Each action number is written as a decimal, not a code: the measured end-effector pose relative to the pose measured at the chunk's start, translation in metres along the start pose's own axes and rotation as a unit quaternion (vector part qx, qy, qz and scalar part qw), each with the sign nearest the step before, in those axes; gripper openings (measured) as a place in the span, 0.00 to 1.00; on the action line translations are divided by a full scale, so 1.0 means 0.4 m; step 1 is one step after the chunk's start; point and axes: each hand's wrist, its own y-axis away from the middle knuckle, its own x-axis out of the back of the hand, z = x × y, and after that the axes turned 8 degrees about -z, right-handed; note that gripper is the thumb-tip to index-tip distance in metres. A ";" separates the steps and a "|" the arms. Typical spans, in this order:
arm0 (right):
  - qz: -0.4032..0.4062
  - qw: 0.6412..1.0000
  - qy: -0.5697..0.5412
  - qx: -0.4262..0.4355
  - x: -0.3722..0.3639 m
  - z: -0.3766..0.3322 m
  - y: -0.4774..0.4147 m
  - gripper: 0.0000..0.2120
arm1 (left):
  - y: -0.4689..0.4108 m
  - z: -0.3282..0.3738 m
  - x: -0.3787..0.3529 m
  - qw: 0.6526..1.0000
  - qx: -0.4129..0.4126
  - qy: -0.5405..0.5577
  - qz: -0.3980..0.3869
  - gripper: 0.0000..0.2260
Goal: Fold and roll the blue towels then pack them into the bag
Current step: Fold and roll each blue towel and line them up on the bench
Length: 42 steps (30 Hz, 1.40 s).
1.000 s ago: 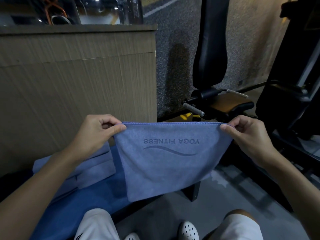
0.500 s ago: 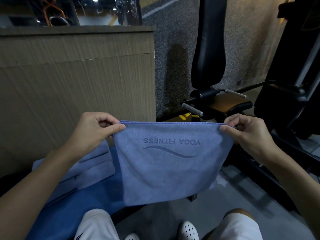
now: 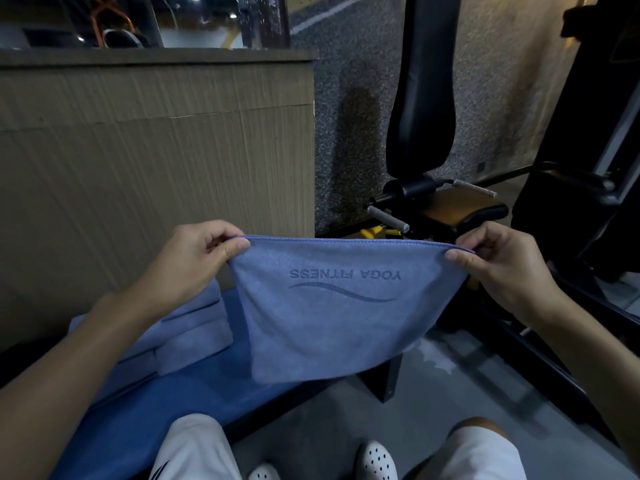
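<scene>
Left hand (image 3: 194, 258) pinches the upper left corner of the blue towel (image 3: 339, 313); right hand (image 3: 502, 261) pinches the upper right corner. The towel hangs taut between them, its printed lettering upside down. Folded towels (image 3: 187, 337) lie on the blue bench (image 3: 166, 407) beside a wooden partition (image 3: 156, 161). A black gym machine (image 3: 426, 133) stands behind. No bag can be made out.
</scene>
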 end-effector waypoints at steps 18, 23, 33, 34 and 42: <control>-0.118 0.983 -0.052 -0.128 0.004 -0.033 0.005 0.05 | 0.009 -0.012 -0.045 0.934 0.193 0.294 -0.069 0.06; -0.129 0.965 -0.133 -0.187 0.004 0.011 -0.014 0.14 | -0.004 -0.060 -0.076 0.907 0.249 0.338 -0.026 0.07; -0.030 0.939 -0.237 -0.247 -0.147 0.161 -0.232 0.08 | -0.185 -0.200 -0.147 0.855 0.298 0.423 0.031 0.09; -0.019 0.942 -0.233 -0.240 -0.160 0.169 -0.261 0.09 | -0.214 -0.211 -0.144 0.855 0.289 0.429 0.046 0.08; 0.030 0.959 -0.218 -0.179 -0.223 0.220 -0.373 0.12 | -0.288 -0.281 -0.125 0.890 0.191 0.398 0.113 0.04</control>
